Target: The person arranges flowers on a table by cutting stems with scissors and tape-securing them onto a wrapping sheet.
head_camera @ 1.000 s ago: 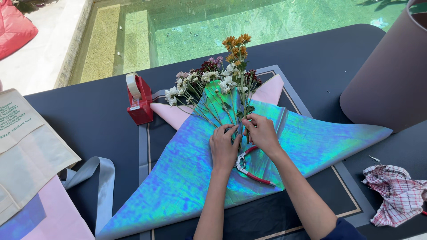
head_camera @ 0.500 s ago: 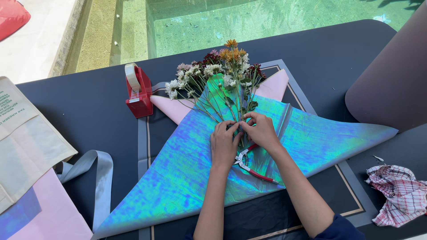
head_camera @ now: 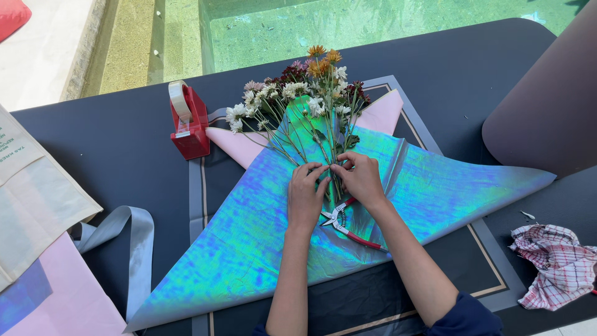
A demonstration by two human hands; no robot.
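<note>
A bunch of flowers (head_camera: 305, 93), white, orange and dark red, lies on an iridescent blue-green wrapping sheet (head_camera: 249, 230) over a pink sheet (head_camera: 236, 144). My left hand (head_camera: 305, 196) and my right hand (head_camera: 359, 177) meet on the green stems (head_camera: 328, 167), fingers pinching them together at the middle of the sheet. Red-handled pruning shears (head_camera: 348, 225) lie on the sheet just below my hands, partly under my right wrist.
A red tape dispenser (head_camera: 189, 121) stands left of the flowers. A brown paper roll (head_camera: 547, 106) is at right, a checked cloth (head_camera: 556, 264) at lower right. A beige tote bag (head_camera: 31, 205) and grey ribbon (head_camera: 134, 239) lie at left. Water lies beyond the dark table.
Both hands have closed in on the stems and now touch at the fingertips. The flower heads have settled lower onto the sheet.
</note>
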